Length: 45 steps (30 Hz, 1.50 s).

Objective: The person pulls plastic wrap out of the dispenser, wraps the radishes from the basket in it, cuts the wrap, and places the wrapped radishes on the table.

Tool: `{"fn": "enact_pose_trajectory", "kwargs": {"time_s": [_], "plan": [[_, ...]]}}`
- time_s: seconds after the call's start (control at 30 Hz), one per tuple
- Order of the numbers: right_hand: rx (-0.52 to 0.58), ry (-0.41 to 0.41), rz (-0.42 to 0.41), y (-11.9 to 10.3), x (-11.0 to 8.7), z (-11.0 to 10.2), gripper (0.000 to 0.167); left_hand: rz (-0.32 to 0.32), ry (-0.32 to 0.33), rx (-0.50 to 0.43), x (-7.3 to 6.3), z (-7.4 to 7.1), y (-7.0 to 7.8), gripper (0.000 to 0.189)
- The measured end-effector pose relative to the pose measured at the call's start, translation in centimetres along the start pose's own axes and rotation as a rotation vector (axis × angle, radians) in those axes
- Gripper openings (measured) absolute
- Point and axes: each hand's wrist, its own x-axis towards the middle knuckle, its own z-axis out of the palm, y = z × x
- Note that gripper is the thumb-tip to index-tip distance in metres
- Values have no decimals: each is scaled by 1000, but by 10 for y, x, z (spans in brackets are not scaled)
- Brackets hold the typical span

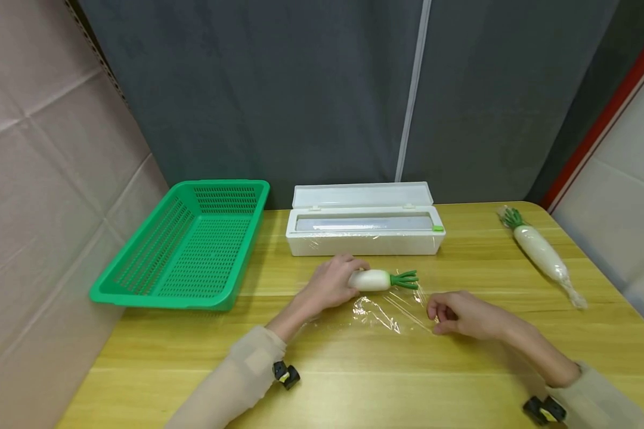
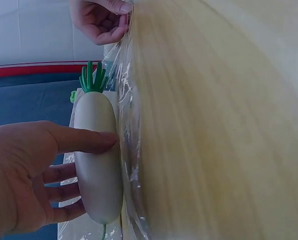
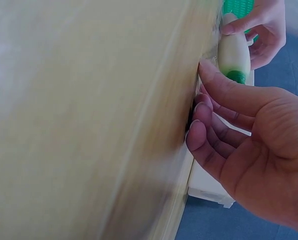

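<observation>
A white radish (image 1: pixel 372 280) with short green stalks lies on a sheet of clear plastic wrap (image 1: pixel 378 313) on the table. My left hand (image 1: pixel 333 283) holds its rounded end; in the left wrist view the thumb (image 2: pixel 96 141) is on one side and the fingers curl round the other. To the right, my right hand (image 1: pixel 469 316) pinches the near right edge of the wrap, its other fingers curled in. The left wrist view shows the film stretched up to that hand (image 2: pixel 101 22). How much film lies under the radish is hard to see.
Behind the radish stands a white wrap dispenser (image 1: pixel 365 245), lid raised, with a green slider (image 1: pixel 437 228) at its right end. A green plastic basket (image 1: pixel 161 301) is at the left. Another radish (image 1: pixel 539 250), wrapped in film with a twisted end, lies far right.
</observation>
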Motion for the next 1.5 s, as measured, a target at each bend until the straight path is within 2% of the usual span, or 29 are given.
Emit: {"fn": "enact_pose_trajectory", "kwargs": {"time_s": [0.37,0.57,0.9,1.17,1.5], "plan": [[-32,20,-5,-2,0,-1,19,-22,-78,2,6,3,-4,59],[-65,37,-13,-1,-2,-3,19,-18,-102,-20,4,4,-7,62],[-57,37,-14,-1,-6,-4,18,-27,-126,-70,-3,1,-8,66],[-63,43,-30,1,-8,-4,20,-30,-137,-111,-10,-4,-9,61],[-30,23,-35,1,-11,-4,23,-43,-107,-126,-29,-15,-20,51]]}}
